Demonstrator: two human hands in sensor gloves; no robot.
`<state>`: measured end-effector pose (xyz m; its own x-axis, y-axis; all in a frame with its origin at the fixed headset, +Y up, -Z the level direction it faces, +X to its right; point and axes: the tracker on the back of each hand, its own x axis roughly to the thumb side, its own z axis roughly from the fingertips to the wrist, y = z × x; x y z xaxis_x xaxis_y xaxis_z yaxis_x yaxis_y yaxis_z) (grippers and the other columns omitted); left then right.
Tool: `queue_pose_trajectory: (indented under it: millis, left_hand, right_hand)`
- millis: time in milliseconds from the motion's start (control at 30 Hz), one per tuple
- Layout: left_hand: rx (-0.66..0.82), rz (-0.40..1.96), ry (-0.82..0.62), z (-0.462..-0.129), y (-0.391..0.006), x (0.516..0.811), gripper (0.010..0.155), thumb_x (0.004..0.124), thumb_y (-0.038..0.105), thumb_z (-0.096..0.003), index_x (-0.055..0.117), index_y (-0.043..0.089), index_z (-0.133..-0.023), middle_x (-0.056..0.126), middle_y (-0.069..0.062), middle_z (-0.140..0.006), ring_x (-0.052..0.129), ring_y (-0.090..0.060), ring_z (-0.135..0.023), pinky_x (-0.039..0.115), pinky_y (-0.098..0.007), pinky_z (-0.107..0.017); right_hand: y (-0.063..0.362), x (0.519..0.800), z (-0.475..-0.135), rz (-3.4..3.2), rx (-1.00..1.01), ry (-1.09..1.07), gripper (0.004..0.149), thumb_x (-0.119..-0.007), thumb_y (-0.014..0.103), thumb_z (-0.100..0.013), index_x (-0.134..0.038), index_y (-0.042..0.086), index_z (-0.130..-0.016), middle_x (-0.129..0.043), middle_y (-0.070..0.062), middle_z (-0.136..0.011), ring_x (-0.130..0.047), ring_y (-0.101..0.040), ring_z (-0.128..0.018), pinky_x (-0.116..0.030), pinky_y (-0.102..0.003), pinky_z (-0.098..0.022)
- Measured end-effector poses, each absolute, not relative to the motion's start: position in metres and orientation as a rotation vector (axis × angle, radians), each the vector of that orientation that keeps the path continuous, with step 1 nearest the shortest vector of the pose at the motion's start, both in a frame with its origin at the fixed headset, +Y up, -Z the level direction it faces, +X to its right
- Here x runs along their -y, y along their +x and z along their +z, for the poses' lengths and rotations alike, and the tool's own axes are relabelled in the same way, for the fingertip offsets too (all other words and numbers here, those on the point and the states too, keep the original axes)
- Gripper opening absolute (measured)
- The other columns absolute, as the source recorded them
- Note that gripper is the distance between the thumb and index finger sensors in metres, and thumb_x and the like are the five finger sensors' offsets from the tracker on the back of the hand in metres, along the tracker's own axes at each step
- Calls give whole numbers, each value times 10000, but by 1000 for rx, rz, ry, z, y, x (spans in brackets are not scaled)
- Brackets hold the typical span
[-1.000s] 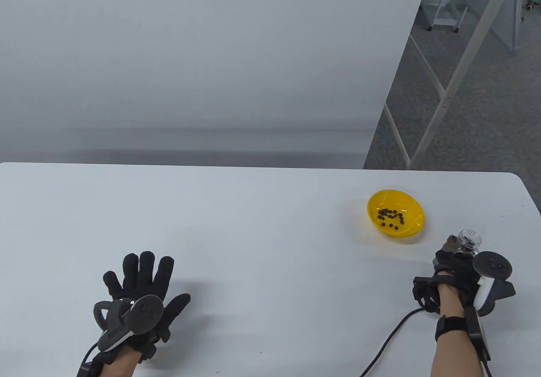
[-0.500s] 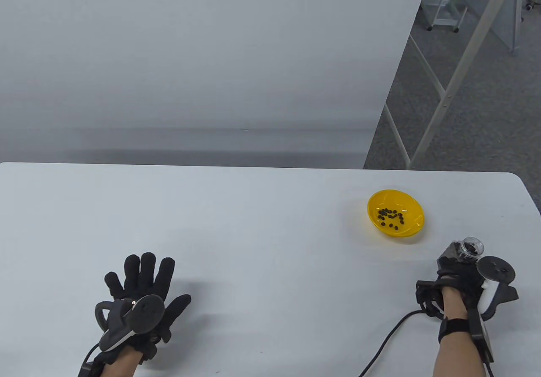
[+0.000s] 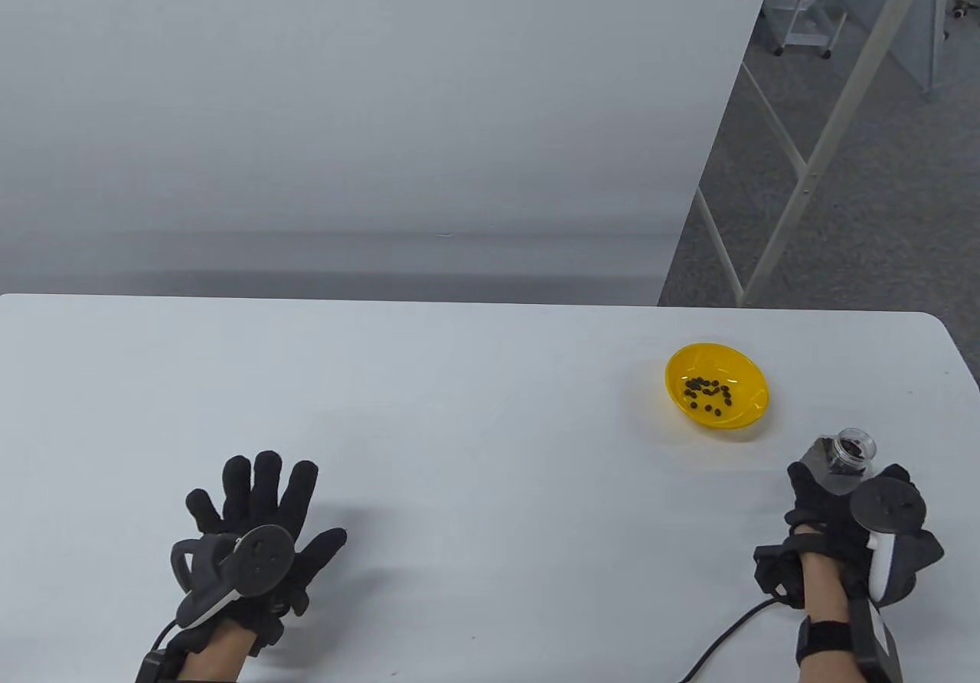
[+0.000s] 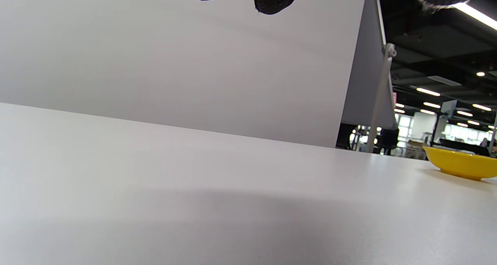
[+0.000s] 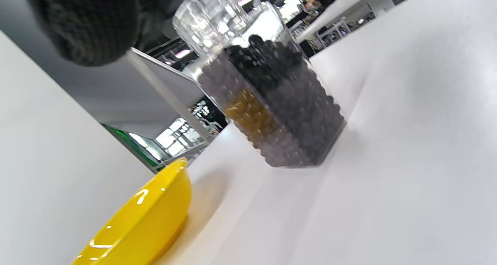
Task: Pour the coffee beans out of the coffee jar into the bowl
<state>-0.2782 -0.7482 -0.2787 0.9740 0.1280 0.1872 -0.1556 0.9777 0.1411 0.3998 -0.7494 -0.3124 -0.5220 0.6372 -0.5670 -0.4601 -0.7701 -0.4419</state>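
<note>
Right hand (image 3: 846, 518) drawn back off jar (image 3: 842, 459), left hand (image 3: 256, 526) flat

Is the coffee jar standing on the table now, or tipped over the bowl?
Standing. The coffee jar has its base on the table, mouth up and uncapped, beside the bowl, not over it.

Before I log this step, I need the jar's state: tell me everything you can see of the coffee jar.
The coffee jar is clear, plastic or glass by its look, with a squarish body and a narrower round neck. Its mouth is open, no lid showing. Dark coffee beans fill most of it. It stands on the white table, near the yellow bowl but apart from it. The right hand is at its near side; whether its grip is closed on the jar cannot be told.
</note>
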Motion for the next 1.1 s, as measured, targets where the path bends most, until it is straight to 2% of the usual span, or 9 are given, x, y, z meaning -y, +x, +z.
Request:
queue_pose_trajectory:
  millis: [267, 433, 800, 1100]
  left_hand:
    - [235, 114, 175, -271, -265, 743, 959, 515, 855, -394, 413, 241, -1124, 283, -235, -1143, 214, -639, -988, 156, -877, -442]
    - [269, 127, 175, -268, -252, 742, 958, 509, 858, -393, 416, 245, -1123, 285, -234, -1145, 215, -637, -991, 153, -876, -445]
    - [304, 123, 173, -265, -238, 745, 975, 475, 882, -380, 418, 256, -1125, 287, -230, -1149, 213, -644, -988, 150, -888, -426]
    - [316, 136, 167, -266, -231, 745, 984, 452, 895, -372, 411, 265, -1126, 276, -227, -1153, 187, -643, -985, 136, -893, -414]
  right_hand:
    - [361, 740, -279, 2437, 376, -728, 1018, -680, 713, -357, 57, 277, -908, 60, -240, -1007, -22, -593, -918, -81, -840, -485]
    - [330, 735, -269, 2577, 349, -587, 975, -641, 757, -350, -14, 312, -950, 56, -228, -1022, -6, -585, -925, -47, -841, -470]
    - [236, 720, -265, 2838, 362, -203, 944, -588, 801, -345, -30, 358, -964, 50, -224, -1045, -11, -575, -950, -24, -841, -460]
    - [177, 722, -273, 2930, 301, 1, 910, -569, 812, -344, -55, 386, -963, 62, -213, -1047, 1, -571, -950, -18, -842, -450]
